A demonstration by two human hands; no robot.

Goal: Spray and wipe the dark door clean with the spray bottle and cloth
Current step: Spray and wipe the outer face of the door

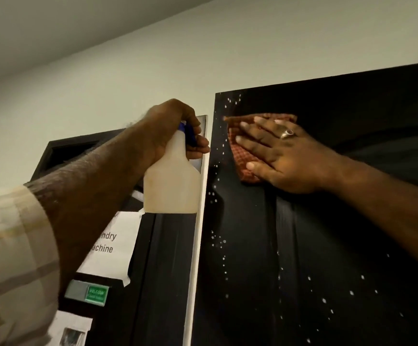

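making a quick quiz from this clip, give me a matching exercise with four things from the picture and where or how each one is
Things:
1. spray bottle
2. cloth
3. paper sign
4. ring

States:
A. taped to the other dark door on the left
B. on a finger of the right hand
C. pressed flat against the dark door
D. held up in the left hand

Pairs: 1-D, 2-C, 3-A, 4-B
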